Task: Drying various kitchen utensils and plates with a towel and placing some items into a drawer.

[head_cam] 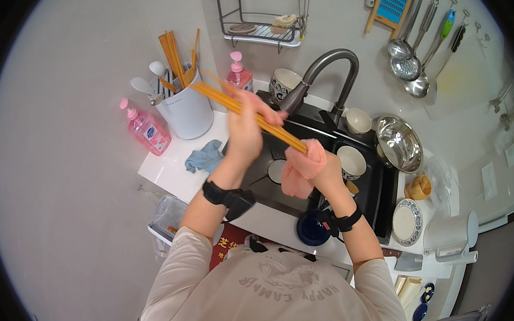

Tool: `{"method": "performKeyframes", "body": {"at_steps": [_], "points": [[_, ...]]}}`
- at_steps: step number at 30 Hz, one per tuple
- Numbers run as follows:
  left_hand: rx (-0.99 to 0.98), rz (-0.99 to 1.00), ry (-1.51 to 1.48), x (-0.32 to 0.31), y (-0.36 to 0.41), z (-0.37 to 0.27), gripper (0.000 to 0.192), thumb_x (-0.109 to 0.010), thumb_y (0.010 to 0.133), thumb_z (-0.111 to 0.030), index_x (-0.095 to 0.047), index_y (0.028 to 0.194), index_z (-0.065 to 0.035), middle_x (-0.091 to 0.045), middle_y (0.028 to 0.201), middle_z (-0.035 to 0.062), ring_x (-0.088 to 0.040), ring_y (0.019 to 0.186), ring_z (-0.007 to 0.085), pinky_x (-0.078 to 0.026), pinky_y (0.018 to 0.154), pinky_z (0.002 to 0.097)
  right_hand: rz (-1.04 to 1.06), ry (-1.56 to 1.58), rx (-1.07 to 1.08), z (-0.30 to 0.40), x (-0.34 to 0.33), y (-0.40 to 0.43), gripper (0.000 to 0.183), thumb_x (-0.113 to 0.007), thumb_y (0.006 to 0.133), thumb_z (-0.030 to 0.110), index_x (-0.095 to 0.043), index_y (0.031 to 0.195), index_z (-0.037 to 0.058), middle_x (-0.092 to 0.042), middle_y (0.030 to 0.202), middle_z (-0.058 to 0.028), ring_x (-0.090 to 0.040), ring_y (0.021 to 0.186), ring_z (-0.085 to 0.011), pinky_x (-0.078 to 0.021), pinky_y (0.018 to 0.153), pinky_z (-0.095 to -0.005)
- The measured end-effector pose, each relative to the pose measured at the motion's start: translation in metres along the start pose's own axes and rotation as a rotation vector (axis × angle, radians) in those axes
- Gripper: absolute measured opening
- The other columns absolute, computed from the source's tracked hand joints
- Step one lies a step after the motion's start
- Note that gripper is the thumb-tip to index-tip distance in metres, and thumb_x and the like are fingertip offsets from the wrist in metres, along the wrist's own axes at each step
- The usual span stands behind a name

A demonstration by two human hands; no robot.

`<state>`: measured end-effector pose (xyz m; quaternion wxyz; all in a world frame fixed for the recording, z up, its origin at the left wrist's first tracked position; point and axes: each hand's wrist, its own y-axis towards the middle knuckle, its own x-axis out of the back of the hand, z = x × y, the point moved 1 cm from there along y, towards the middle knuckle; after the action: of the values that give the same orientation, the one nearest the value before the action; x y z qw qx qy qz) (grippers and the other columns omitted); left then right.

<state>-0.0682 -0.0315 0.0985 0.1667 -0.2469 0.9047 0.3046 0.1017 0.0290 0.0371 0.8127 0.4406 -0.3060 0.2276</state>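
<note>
Over the black kitchen sink (264, 164), my left hand (248, 128) grips a bundle of wooden chopsticks (218, 96) near its middle, slightly blurred. My right hand (326, 169) holds a pink cloth (304, 168), wrapped about the lower right end of the bundle. The other ends point up and left, towards a white utensil holder (188, 111) filled with wooden utensils and white spoons. A blue cloth (204, 157) lies crumpled on the counter left of the sink.
A dark gooseneck faucet (332, 56) arches behind my hands. Bowls, including a patterned bowl (352, 161), and a steel basin (399, 144) stand at the right. Pink pump bottles (147, 129) flank the utensil holder. A dark blue bowl (312, 227) sits on the front edge.
</note>
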Motion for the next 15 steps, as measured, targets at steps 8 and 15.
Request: {"method": "performKeyframes", "body": {"at_steps": [8,15], "points": [[-0.570,-0.638,0.551,0.118,0.092,-0.108,0.058,-0.028,0.099,-0.041,-0.051,0.068,0.0016,-0.056,0.064,0.0110,-0.056,0.064,0.0200,-0.046,0.067,0.0332,-0.082,-0.152,0.200,-0.023,0.011,-0.016,0.034,-0.060,0.071,0.005,-0.055,0.102,0.0190,-0.058,0.085,-0.0030,-0.061,0.072,-0.0235,-0.0500,0.055,-0.0318],[-0.356,-0.575,1.101,0.158,0.150,-0.073,0.051,-0.041,0.094,-0.048,-0.060,0.077,-0.0031,-0.058,0.061,0.0068,-0.058,0.058,0.0192,-0.044,0.057,0.0340,-0.055,0.145,-0.033,-0.025,0.009,-0.034,0.026,-0.064,0.073,0.011,-0.058,0.098,0.0107,-0.062,0.091,-0.0050,-0.062,0.080,-0.0240,-0.0505,0.065,-0.0304]]}}
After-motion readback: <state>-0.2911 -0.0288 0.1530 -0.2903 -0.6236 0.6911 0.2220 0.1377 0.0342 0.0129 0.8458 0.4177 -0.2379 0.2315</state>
